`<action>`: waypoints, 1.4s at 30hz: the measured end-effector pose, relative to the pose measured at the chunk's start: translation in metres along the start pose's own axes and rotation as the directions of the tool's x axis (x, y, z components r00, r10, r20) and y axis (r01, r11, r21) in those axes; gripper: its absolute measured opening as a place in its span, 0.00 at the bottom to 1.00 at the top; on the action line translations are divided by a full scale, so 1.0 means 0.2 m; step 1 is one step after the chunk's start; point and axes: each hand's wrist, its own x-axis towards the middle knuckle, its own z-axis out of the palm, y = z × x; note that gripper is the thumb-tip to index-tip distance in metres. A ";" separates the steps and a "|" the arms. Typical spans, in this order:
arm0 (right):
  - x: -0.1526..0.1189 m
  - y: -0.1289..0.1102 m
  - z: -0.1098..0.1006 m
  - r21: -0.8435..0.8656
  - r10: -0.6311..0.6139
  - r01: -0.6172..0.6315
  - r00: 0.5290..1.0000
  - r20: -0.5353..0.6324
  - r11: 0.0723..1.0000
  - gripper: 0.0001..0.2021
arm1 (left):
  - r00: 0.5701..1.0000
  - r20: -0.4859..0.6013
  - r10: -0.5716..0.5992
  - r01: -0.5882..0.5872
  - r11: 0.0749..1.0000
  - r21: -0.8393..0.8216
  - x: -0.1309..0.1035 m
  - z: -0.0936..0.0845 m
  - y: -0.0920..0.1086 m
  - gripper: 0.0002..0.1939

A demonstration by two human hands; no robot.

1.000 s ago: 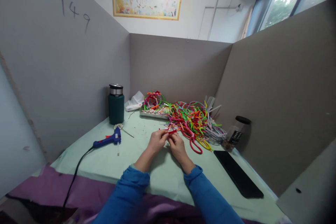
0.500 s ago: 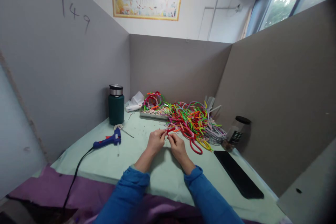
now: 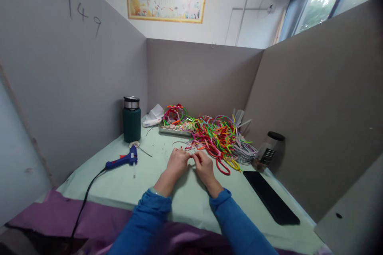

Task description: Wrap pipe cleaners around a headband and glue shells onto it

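My left hand (image 3: 177,164) and my right hand (image 3: 204,166) meet above the middle of the table, fingertips almost touching. Both are closed in a pinch on a short red cord (image 3: 192,155), mostly hidden by the fingers. Just beyond the fingertips, a thin grey strand (image 3: 180,142) curves; whether it joins the red cord I cannot tell. Behind my right hand spreads a tangled pile of bright cords (image 3: 218,133), with a red loop (image 3: 224,167) at its near edge.
A metal tray (image 3: 173,131) with small pieces and coloured rings stands at the back. Leftward are a green bottle (image 3: 131,121) and a blue glue gun (image 3: 122,161) with its cable. Rightward lie a black phone-like slab (image 3: 271,197) and a tilted clear jar (image 3: 269,149).
The red cord, plainly visible between my fingertips before, is now mostly covered by them. My left hand has turned over slightly, and a thin grey strand now shows beyond it.
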 end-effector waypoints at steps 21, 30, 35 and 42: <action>0.05 0.10 0.02 0.244 0.260 -0.241 0.964 -0.049 0.939 0.13 | 0.992 -0.073 0.105 -0.116 0.979 -0.167 0.01 0.03 0.01 0.07; 0.02 0.00 -0.03 0.129 0.067 -0.058 0.996 -0.066 0.990 0.18 | 0.966 -0.183 -0.183 0.151 0.973 -0.172 0.02 0.03 -0.01 0.08; 0.00 0.02 0.03 0.144 0.006 -0.021 0.995 0.102 0.989 0.11 | 0.937 -0.150 -0.316 0.270 0.925 -0.266 0.02 0.04 -0.02 0.09; -0.01 0.06 0.07 0.045 0.041 -0.049 0.984 0.173 0.998 0.07 | 0.927 -0.003 -0.376 0.325 0.803 -0.499 0.04 0.02 -0.01 0.12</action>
